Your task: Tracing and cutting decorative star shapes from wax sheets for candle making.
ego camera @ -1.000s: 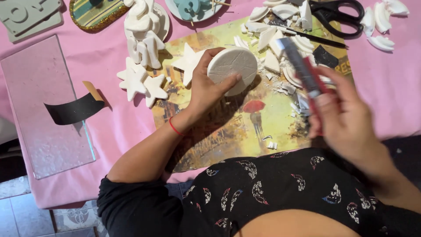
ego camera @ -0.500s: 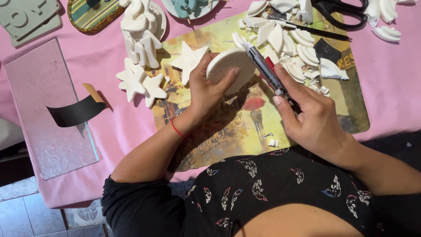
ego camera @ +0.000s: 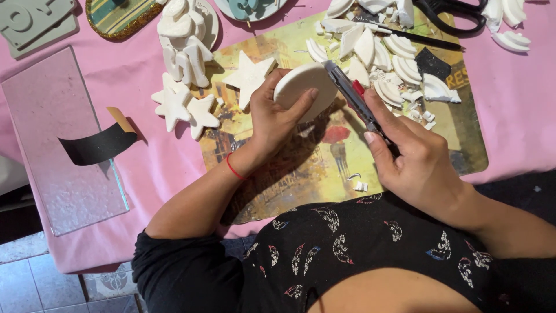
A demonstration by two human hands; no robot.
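On the far left of the pink tablecloth (ego camera: 139, 75) lay a clear glass sheet (ego camera: 58, 145), and its near corner reached close to the table's front edge. A curled strip of black and tan paper (ego camera: 95, 144) rested on the glass. Behind it sat a grey-green mould (ego camera: 29, 23) and a striped oval dish with a gold rim (ego camera: 119, 16). Next came a heap of white plaster shapes (ego camera: 185, 40) and three white stars (ego camera: 179, 107), touching each other, with a fourth star (ego camera: 250, 75) on the picture placemat (ego camera: 301, 174). The mat's front edge sat near the table's edge, with bare mat between the arms.

The left hand (ego camera: 272, 119) was closed around a round white plaster disc (ego camera: 304, 87), held tilted above the middle of the mat. The right hand (ego camera: 417, 162) gripped a grey craft knife (ego camera: 356, 98) with a red slider, and its tip touched the disc's right edge. Past the knife lay many white curved plaster pieces (ego camera: 394, 55), crowded together. Black scissors (ego camera: 452, 11) lay at the back right. A dark label patch (ego camera: 431, 64) sat on the mat's right side.
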